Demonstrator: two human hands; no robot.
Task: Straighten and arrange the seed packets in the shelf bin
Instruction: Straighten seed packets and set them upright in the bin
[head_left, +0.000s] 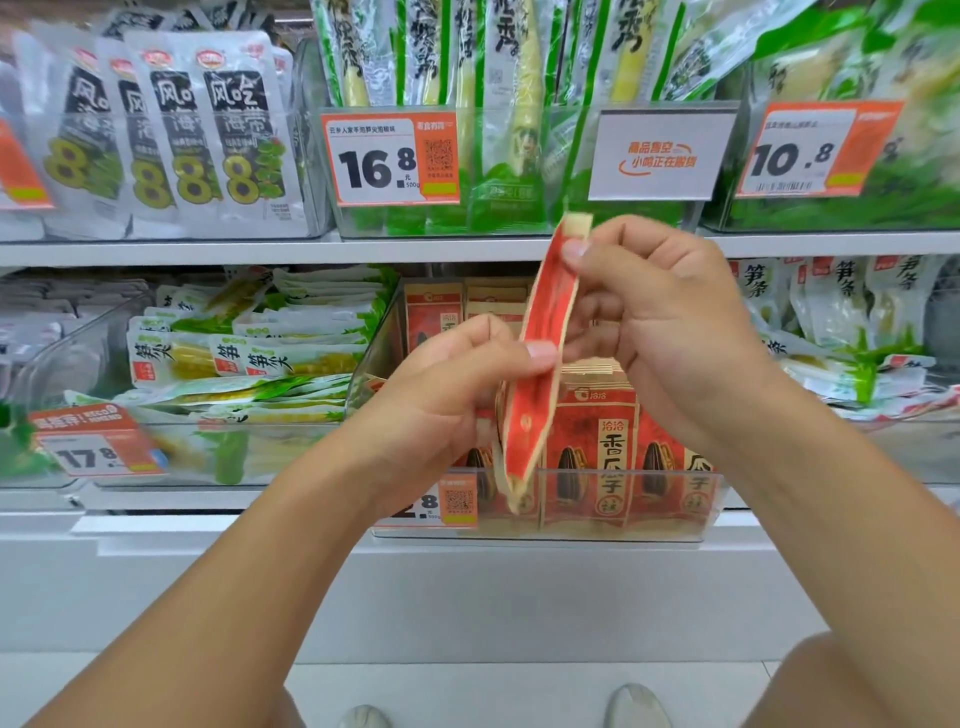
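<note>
An orange price tag (396, 160) on the upper clear bin is printed "16.8" with "500g" beneath. To its right, a white card (661, 155) carries orange Chinese writing, and a further orange tag (815, 149) shows "10.8". A lower left tag (96, 448) reads "17.8". Red seed packets (597, 457) in the bin are marked "洽洽 香瓜子". White pouches (236, 130) at upper left are marked "风吃海带" and a large "8".
</note>
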